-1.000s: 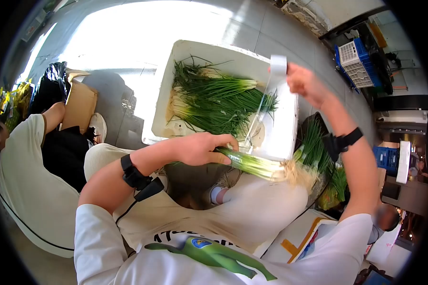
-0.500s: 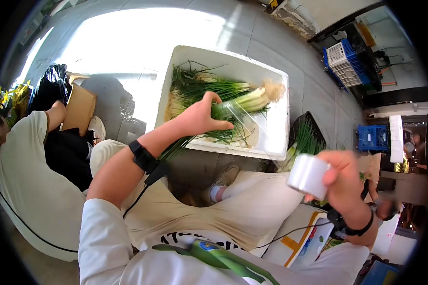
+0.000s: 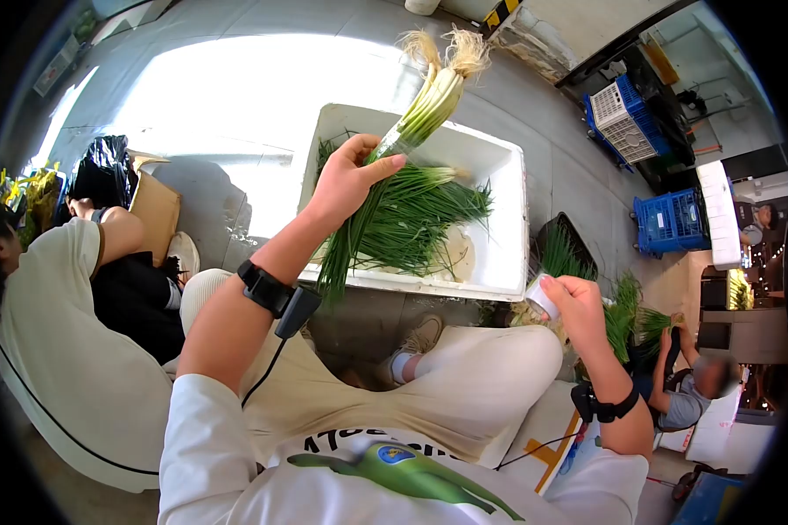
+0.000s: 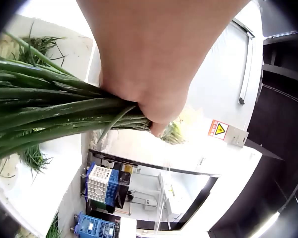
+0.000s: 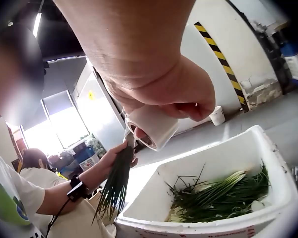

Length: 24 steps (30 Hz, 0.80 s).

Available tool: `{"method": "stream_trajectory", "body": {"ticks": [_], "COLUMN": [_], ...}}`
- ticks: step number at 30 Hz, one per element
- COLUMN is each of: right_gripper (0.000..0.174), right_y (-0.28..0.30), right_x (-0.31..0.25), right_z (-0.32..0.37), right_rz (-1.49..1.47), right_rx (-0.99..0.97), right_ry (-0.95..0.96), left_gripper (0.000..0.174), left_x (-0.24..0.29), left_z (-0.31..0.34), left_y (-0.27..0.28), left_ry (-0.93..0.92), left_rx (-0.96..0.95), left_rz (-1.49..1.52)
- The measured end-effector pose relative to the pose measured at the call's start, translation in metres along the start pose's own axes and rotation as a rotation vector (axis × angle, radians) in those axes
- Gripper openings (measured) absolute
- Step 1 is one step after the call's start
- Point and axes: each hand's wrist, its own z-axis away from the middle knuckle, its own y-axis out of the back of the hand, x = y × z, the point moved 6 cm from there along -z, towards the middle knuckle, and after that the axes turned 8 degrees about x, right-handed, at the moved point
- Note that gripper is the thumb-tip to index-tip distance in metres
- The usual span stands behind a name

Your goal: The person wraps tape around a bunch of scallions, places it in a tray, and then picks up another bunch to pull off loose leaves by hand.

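My left hand (image 3: 348, 179) grips a bunch of scallions (image 3: 433, 103) round its middle, over the near-left side of a white foam box (image 3: 320, 131). The white roots point up and away, and the long green leaves hang below the hand. Clear film shows shiny on the stalks at the fingers. In the left wrist view the green leaves (image 4: 49, 106) stretch out from the hand. My right hand (image 3: 578, 311) holds a roll of clear film (image 3: 541, 299) near the box's right corner. In the right wrist view the roll (image 5: 154, 126) shows its hollow core. More scallions (image 3: 411, 219) lie in the box.
A dark crate of scallions (image 3: 569, 249) stands right of the box. A person in a white shirt (image 3: 70, 341) sits at the left beside a cardboard box (image 3: 158, 199). Blue crates (image 3: 670, 223) stand at the right, and another person (image 3: 683, 389) handles greens there.
My left hand has raised the scallion bunch from over my lap and turned its roots upward and away. My right hand with the roll swung toward me, then moved back near the box corner.
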Motion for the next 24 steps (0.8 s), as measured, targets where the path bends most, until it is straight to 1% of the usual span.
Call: {"method": "stream_trajectory", "body": {"ticks": [1,2,6,8,9,11,12,13,15,16,17,19,20,21,23,24], "right_gripper": [0.035,0.035,0.035,0.034,0.034,0.034,0.034,0.034,0.035,0.035,0.035,0.035,0.035,0.035,0.036,0.036], "right_y": [-0.001,-0.003,-0.011,-0.012,-0.013,-0.011,-0.010,-0.013,-0.016,-0.021,-0.023,-0.024,-0.023,-0.020,-0.017,-0.016], "right_x": [-0.001,-0.002,-0.010,-0.015,-0.016,-0.018,-0.015,-0.015,-0.012,-0.018,-0.018,-0.018,-0.014,-0.008,-0.003,-0.003], "right_z": [-0.006,-0.011,-0.024,-0.031,-0.035,-0.042,-0.047,-0.050,-0.055,-0.054,-0.055,-0.058,-0.061,-0.064,-0.068,-0.069], "right_rz": [-0.006,-0.015,-0.042,-0.037,-0.039,-0.030,-0.028,-0.032,-0.091,-0.105,-0.107,-0.087,-0.092,-0.083,-0.076,-0.064], "right_rx": [0.018,0.022,0.014,0.025,0.024,0.033,0.045,0.043,0.037,0.025,0.028,0.027,0.029,0.035,0.041,0.041], "right_ry": [0.031,0.029,0.035,0.043,0.043,0.077,0.070,0.065,0.032,0.045,0.040,0.048,0.047,0.047,0.044,0.050], "left_gripper": [0.030,0.034,0.038,0.029,0.029,0.022,0.017,0.017,0.016,0.020,0.020,0.026,0.034,0.034,0.040,0.045], "left_x": [0.003,0.005,0.010,0.006,-0.002,-0.022,-0.019,-0.014,-0.014,-0.015,-0.012,-0.004,0.002,-0.004,-0.009,-0.003], "left_z": [0.001,0.003,0.002,-0.005,-0.011,-0.021,-0.020,-0.016,-0.001,0.003,0.003,0.004,0.007,0.005,0.000,0.005], "left_y": [0.001,0.001,0.002,0.003,0.006,0.018,0.014,0.007,-0.014,-0.019,-0.018,-0.013,-0.011,-0.012,-0.016,-0.018], "left_ry": [-0.013,0.005,0.007,-0.104,-0.104,-0.029,-0.019,-0.015,0.189,0.252,0.256,0.309,0.361,0.363,0.175,0.162], "left_rx": [0.014,0.012,-0.006,0.017,0.018,0.063,0.052,0.051,-0.031,-0.020,-0.025,-0.038,-0.067,-0.070,-0.110,-0.132], "left_rz": [-0.029,-0.030,-0.045,-0.009,-0.011,-0.035,0.007,0.003,0.242,0.317,0.315,0.238,0.282,0.277,0.284,0.297]}}
